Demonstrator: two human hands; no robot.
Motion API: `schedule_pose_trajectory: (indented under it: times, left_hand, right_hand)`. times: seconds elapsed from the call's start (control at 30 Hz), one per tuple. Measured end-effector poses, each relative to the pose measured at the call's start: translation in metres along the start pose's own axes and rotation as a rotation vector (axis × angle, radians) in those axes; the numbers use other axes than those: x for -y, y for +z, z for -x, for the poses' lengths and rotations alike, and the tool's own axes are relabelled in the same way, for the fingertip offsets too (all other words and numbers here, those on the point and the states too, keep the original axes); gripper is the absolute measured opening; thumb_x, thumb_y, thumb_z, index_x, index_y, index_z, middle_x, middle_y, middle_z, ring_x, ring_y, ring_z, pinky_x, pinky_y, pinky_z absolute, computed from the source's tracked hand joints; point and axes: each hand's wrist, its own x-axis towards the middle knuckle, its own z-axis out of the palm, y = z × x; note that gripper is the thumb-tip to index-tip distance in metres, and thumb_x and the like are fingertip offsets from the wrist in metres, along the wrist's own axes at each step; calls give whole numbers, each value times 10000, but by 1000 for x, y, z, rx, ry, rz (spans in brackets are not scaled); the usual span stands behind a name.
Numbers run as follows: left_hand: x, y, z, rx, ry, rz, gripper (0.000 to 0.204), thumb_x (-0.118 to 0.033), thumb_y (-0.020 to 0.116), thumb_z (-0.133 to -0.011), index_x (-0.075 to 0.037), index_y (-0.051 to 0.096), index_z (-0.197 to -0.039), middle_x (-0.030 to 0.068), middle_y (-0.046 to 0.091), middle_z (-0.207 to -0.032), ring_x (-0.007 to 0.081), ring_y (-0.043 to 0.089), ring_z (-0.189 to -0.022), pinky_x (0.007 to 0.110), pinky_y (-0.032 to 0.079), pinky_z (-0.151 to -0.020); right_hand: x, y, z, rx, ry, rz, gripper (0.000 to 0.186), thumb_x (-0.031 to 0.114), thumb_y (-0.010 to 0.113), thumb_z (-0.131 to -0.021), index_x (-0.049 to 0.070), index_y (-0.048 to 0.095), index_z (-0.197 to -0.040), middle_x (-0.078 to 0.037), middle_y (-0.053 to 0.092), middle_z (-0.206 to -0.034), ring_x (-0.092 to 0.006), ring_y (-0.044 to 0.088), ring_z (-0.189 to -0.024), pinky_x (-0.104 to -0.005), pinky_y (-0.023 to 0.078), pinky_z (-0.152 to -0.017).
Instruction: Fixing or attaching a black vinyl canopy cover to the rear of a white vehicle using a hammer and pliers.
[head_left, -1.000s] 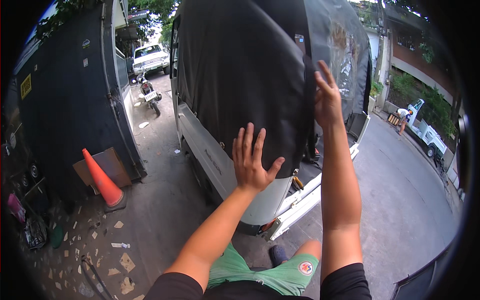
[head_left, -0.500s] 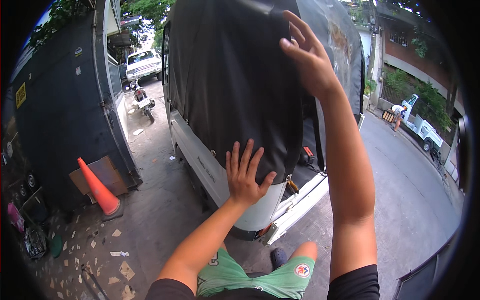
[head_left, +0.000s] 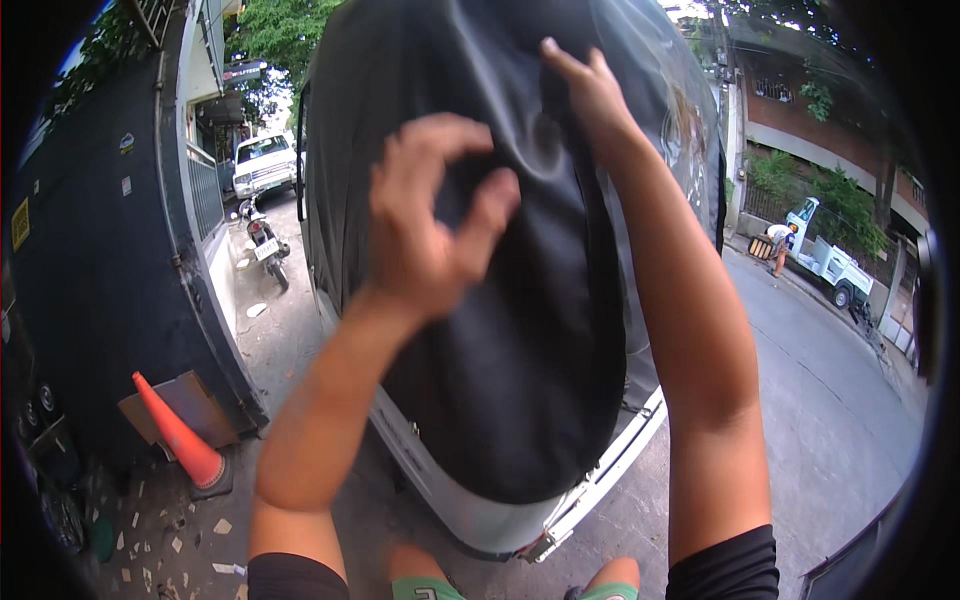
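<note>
A black vinyl cover (head_left: 500, 380) drapes over the back of a white vehicle (head_left: 460, 525), its lower rounded flap hanging onto the vehicle's rear corner. In front of the cover's left side, my left hand (head_left: 430, 210) is raised, a little blurred, its fingers curved and thumb apart with nothing between them. Higher up and to the right, my right hand (head_left: 597, 100) lies against the cover, thumb and one finger stretched out; its other fingers are hidden. Near it the vinyl creases and dimples. A clear, brownish-stained plastic panel (head_left: 685, 125) shows at the cover's right side.
On the left stand a dark metal gate (head_left: 90, 260) and an orange traffic cone (head_left: 180, 430) with cardboard behind it. A motorcycle (head_left: 262, 245) and a white car (head_left: 265, 165) are farther back. Across the road (head_left: 810, 380), a person (head_left: 780, 245) bends beside a small white vehicle (head_left: 835, 270).
My left hand has risen off the cover's lower edge. My right hand has come down slightly against the cover. The flap now hangs over the rear opening that showed before.
</note>
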Motion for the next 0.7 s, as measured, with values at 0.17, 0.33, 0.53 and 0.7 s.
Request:
schedule_pose_trajectory:
  times: [0.17,0.33,0.53,0.7]
  left_hand:
    - [55,40,-142,103,-68,-170,617,-467,696,-936,-65,595,-1392,266,540,-1449,412,518,-1354,520,334,-1182]
    - [107,102,-202,189,90,-313,616,-454,686,-947,13,601,-1339,233,607,-1325,368,574,-1275,443,431,-1079]
    - [115,134,-247,493,-271,95,577,-452,688,-964,55,651,-1236,193,734,-1104,265,700,-1021,379,529,-896]
    - [114,138,-249,311,-205,99,293,-274,706,-966,18,733,-976,162,705,-811,213,644,-691,347,495,-669]
  right_hand:
    - [9,-13,-73,-109,28,140,976,519,738,-909,-166,326,-1469,-294,583,-1279,-296,601,-1174,-400,503,-979]
    - [24,-19,-105,-218,-424,35,611,391,726,-943,-177,627,-1144,-151,686,-839,-151,619,-793,-321,524,-740]
    - [57,-71,-112,8,-553,251,343,233,751,-923,-89,693,-1027,-122,723,-882,-151,646,-826,-323,523,-767]
    - [71,-86,-95,-59,-385,243,271,162,705,-970,-65,700,-1118,-100,732,-986,-140,660,-876,-294,514,-789]
